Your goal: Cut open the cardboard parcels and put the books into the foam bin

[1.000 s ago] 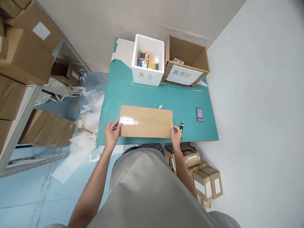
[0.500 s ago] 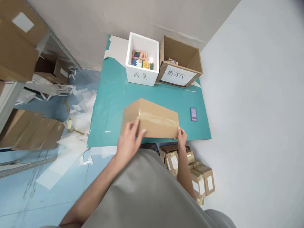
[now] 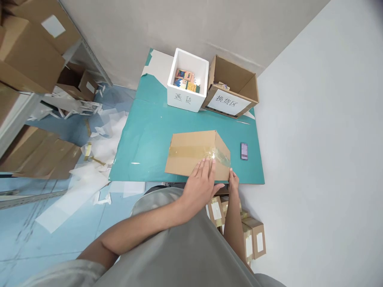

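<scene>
Teal-green tabletop [image 3: 149, 123] here, torn at the far left corner so a pale layer shows, pushed up against a grey wall [image 3: 131, 24]. Taped carton [image 3: 191, 149] sits at the near side of it, a bit right of the middle, with 1 corner edge pointing away. Its underside is out of sight, so I can't tell if it's fully flat on the table or slightly tipped up.

Left hand [image 3: 200, 189] is laid over the near part of the carton, fingers straight and close together on the shiny tape, thumb stuck out to the side. It covers a chunk of the lower edge. Right hand [image 3: 233, 181] has the near right corner pinched, thumb on the visible side; the other fingertips are mostly hidden.

Farther back are 2 containers side by side: a white foam box [image 3: 185, 103] with colorful packs or books [image 3: 187, 81] in it, and an open cardboard bin [image 3: 254, 89] with a handwritten sign [image 3: 229, 102]. That bin's front wall hides most of what's inside. Phone [image 3: 244, 151] lies on the right, screen too small to read.

Shelf [image 3: 20, 115] on the left gets cut off by the frame, and the stacked boxes [image 3: 254, 237] below the table are partly blocked by the right forearm.
</scene>
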{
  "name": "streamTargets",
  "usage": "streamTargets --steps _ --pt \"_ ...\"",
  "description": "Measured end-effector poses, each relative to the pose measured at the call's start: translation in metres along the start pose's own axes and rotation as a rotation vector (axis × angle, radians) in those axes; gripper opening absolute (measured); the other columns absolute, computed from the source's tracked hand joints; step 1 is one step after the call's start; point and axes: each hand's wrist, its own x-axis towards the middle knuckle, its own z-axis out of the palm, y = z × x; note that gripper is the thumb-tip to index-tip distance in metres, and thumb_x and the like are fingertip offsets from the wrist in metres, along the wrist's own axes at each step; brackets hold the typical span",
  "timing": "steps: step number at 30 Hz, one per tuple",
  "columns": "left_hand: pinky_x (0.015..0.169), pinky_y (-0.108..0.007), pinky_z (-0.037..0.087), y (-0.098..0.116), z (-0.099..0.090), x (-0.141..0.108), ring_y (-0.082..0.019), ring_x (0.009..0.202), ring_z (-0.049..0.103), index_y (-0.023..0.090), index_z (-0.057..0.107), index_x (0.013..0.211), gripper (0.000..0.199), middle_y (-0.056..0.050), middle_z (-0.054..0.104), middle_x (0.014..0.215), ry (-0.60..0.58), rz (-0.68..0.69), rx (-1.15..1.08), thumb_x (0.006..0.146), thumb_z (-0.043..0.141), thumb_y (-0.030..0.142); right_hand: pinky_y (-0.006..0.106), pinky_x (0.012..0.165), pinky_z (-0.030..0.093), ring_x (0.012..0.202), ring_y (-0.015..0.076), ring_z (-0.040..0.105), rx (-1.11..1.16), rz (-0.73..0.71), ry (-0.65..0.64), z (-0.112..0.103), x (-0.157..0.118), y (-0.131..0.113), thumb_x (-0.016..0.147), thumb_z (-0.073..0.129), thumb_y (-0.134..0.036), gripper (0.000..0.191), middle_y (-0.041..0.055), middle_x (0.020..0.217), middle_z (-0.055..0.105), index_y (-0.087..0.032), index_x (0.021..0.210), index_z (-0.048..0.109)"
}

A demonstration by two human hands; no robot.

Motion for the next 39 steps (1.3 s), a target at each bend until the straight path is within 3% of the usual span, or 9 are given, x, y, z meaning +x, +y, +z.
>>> streamTargets --steps 6,10,14,19,22,25,29,33,39 --pt "0.111 -0.046 0.051 -0.052 -0.008 -0.019 -0.039 0.136 0.064 0.004 0.042 0.165 0.072 -0.031 0.059 0.15 0.031 -0.275 -0.015 0.111 0.043 0.052 0.036 0.081 0.055 0.096 0.0286 0.07 -0.053 0.046 0.031 0.02 -0.005 -0.014 0.083 0.059 -0.08 0.071 0.0144 0.103 0.082 -0.014 0.097 0.079" --pt "0.088 -0.045 0.055 -0.122 0.007 -0.03 -0.038 0.104 0.074 0.008 0.043 0.165 0.07 -0.028 0.066 0.128 -0.03 -0.589 0.067 0.112 0.036 0.054 0.039 0.087 0.055 0.098 0.03 0.071 -0.043 -0.043 0.012 0.057 -0.02 -0.038 0.084 0.062 -0.075 0.065 0.0164 0.106 0.081 -0.013 0.097 0.077" --pt "0.083 -0.041 0.052 -0.193 0.032 -0.05 -0.037 0.097 0.073 0.014 0.055 0.156 0.061 -0.023 0.07 0.118 -0.069 -0.797 0.054 0.112 0.036 0.051 0.04 0.09 0.056 0.097 0.0285 0.072 -0.095 -0.142 -0.043 0.098 -0.052 -0.067 0.093 0.06 -0.068 0.057 0.0164 0.104 0.08 -0.014 0.103 0.075" --pt "0.094 -0.04 0.052 -0.258 0.053 -0.085 -0.036 0.11 0.071 0.017 0.063 0.149 0.056 -0.02 0.073 0.119 0.068 -0.846 -0.15 0.11 0.043 0.051 0.04 0.095 0.056 0.102 0.0262 0.069 -0.18 -0.316 0.027 0.125 -0.101 -0.123 0.106 0.05 -0.059 0.049 0.0141 0.109 0.075 -0.016 0.11 0.075" --pt "0.104 -0.038 0.052 -0.3 0.059 -0.108 -0.032 0.119 0.069 0.012 0.068 0.141 0.049 -0.017 0.075 0.126 0.23 -0.927 -0.422 0.106 0.052 0.041 0.043 0.103 0.056 0.115 0.0272 0.068 -0.204 -0.458 -0.099 0.142 -0.134 -0.169 0.109 0.05 -0.054 0.046 0.0135 0.121 0.071 -0.019 0.125 0.074" --pt "0.102 -0.032 0.055 -0.338 0.064 -0.132 -0.024 0.112 0.071 0.009 0.07 0.132 0.042 -0.013 0.078 0.123 0.328 -1.099 -0.746 0.101 0.06 0.036 0.051 0.111 0.054 0.129 0.0333 0.062 -0.307 -0.614 -0.296 0.167 -0.168 -0.209 0.106 0.056 -0.056 0.057 0.0164 0.135 0.065 -0.02 0.149 0.063" --pt "0.082 -0.025 0.058 -0.362 0.065 -0.162 -0.015 0.088 0.072 0.009 0.069 0.126 0.044 -0.01 0.078 0.103 0.276 -1.317 -0.938 0.099 0.064 0.043 0.055 0.116 0.053 0.14 0.0396 0.057 -0.475 -0.86 -0.545 0.205 -0.215 -0.233 0.103 0.062 -0.06 0.08 0.0227 0.153 0.058 -0.012 0.165 0.044" --pt "0.076 -0.026 0.059 -0.362 0.067 -0.173 -0.016 0.08 0.072 0.011 0.07 0.124 0.042 -0.01 0.077 0.094 0.32 -1.367 -0.961 0.095 0.065 0.041 0.051 0.124 0.047 0.154 0.0366 0.046 -0.536 -1.065 -0.617 0.235 -0.247 -0.233 0.108 0.059 -0.049 0.081 0.0216 0.168 0.047 -0.008 0.17 0.028" --pt "0.076 -0.027 0.059 -0.359 0.074 -0.17 -0.018 0.088 0.074 0.012 0.068 0.129 0.048 -0.008 0.079 0.096 0.371 -1.346 -1.044 0.094 0.069 0.044 0.053 0.12 0.051 0.149 0.0403 0.051 -0.514 -1.001 -0.569 0.223 -0.235 -0.233 0.103 0.059 -0.064 0.095 0.0254 0.166 0.047 -0.008 0.172 0.024"
